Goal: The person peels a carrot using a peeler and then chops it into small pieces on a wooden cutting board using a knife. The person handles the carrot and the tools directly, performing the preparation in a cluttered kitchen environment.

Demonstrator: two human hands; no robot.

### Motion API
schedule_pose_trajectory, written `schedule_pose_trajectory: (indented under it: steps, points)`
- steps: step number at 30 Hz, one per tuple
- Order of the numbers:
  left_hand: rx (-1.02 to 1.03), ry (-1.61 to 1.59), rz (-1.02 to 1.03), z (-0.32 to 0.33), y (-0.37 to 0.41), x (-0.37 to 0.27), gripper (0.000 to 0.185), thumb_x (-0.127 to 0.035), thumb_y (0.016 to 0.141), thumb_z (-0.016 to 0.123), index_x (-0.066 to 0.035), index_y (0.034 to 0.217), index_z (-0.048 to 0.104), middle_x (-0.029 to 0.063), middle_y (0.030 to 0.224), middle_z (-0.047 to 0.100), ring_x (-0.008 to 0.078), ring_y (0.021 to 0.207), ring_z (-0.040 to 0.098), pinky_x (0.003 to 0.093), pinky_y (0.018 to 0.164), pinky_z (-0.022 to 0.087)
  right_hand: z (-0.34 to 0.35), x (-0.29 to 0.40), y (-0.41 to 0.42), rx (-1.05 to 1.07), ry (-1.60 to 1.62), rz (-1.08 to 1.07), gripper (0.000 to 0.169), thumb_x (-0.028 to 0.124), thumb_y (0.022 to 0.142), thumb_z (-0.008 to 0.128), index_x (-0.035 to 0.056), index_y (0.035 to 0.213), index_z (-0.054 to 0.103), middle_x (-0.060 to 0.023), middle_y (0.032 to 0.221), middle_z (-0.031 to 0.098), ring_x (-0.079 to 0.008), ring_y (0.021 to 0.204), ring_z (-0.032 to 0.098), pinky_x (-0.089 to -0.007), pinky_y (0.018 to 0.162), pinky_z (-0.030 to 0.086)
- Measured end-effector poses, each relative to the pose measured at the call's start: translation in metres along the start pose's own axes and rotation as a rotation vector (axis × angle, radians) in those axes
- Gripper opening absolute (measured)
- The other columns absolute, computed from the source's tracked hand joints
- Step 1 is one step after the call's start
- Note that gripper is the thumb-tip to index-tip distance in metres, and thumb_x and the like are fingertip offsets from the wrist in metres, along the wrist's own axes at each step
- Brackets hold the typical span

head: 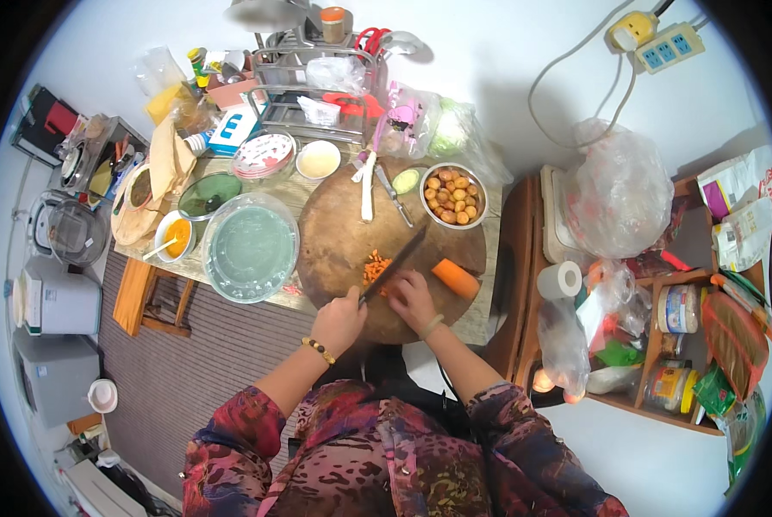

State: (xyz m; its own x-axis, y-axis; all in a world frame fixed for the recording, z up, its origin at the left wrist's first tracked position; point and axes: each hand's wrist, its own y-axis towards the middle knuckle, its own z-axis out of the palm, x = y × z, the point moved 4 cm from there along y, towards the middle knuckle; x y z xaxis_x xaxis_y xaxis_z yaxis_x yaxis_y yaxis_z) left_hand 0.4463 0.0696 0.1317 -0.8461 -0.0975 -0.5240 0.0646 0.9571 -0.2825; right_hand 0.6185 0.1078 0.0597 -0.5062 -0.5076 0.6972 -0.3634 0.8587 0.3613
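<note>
My left hand (341, 320) grips the handle of a kitchen knife (396, 263), whose dark blade slants up and right across a round wooden chopping board (334, 258). Small diced carrot (375, 266) lies on the left side of the blade. On its right side, my right hand (413, 298) has bent fingers close to the blade, over orange bits; what they press on is mostly hidden. A large carrot piece (456, 278) lies right of that hand. Farther back on the board are a white leek stalk (367, 187), a peeler (392, 194) and a cut pale green vegetable piece (406, 181).
A metal bowl of small potatoes (454, 195) stands at the board's right rear. Left of the board are a plastic basin of water (251, 247), a glass lid (210, 196) and a bowl of beaten egg (175, 236). A wire rack (315, 129) stands behind; shelves with packages are at right.
</note>
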Motion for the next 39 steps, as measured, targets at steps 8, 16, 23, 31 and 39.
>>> schedule_pose_trajectory:
  steps: [8, 16, 23, 31, 39]
  points:
    - [0.016, 0.028, 0.020, -0.008, -0.006, -0.010, 0.022, -0.022, 0.088, 0.057, -0.002, 0.093, 0.049, 0.0256, 0.068, 0.061, 0.0437, 0.068, 0.062, 0.0521, 0.063, 0.050, 0.005, -0.007, -0.004, 0.036, 0.003, 0.036, 0.020, 0.006, 0.071, 0.068, 0.0052, 0.089, 0.058, -0.0138, 0.101, 0.055, -0.0345, 0.099, 0.052, -0.0422, 0.096, 0.040]
    - [-0.023, 0.021, 0.048, 0.002, 0.001, -0.002, 0.020, -0.021, 0.088, 0.056, -0.002, 0.092, 0.050, 0.0236, 0.067, 0.062, 0.0416, 0.066, 0.063, 0.0500, 0.062, 0.053, -0.026, 0.012, 0.000, 0.039, -0.147, 0.009, 0.038, 0.010, 0.067, 0.073, 0.0054, 0.102, 0.057, -0.0130, 0.113, 0.051, -0.0327, 0.109, 0.049, -0.0429, 0.094, 0.041]
    - [-0.018, -0.007, 0.004, 0.000, 0.001, 0.000, 0.023, -0.023, 0.088, 0.056, -0.002, 0.094, 0.050, 0.0250, 0.068, 0.062, 0.0429, 0.068, 0.063, 0.0515, 0.063, 0.052, -0.011, -0.005, -0.004, 0.055, -0.042, 0.068, 0.034, 0.009, 0.070, 0.072, 0.0049, 0.100, 0.056, -0.0140, 0.112, 0.051, -0.0334, 0.106, 0.050, -0.0394, 0.090, 0.044]
    - [0.093, 0.053, 0.001, -0.019, -0.017, -0.016, 0.024, -0.023, 0.088, 0.056, -0.002, 0.098, 0.050, 0.0249, 0.069, 0.062, 0.0428, 0.069, 0.062, 0.0519, 0.063, 0.050, -0.005, -0.004, -0.005, 0.044, -0.070, 0.021, 0.024, 0.007, 0.073, 0.069, 0.0064, 0.094, 0.058, -0.0123, 0.104, 0.055, -0.0342, 0.099, 0.052, -0.0400, 0.083, 0.046]
    - [-0.028, 0.052, 0.056, 0.002, -0.007, -0.010, 0.020, -0.021, 0.088, 0.054, -0.002, 0.093, 0.049, 0.0219, 0.069, 0.063, 0.0406, 0.066, 0.064, 0.0489, 0.060, 0.053, -0.009, -0.003, -0.003, 0.052, -0.053, 0.028, 0.023, 0.010, 0.074, 0.069, 0.0053, 0.094, 0.058, -0.0126, 0.105, 0.056, -0.0343, 0.099, 0.052, -0.0402, 0.084, 0.046]
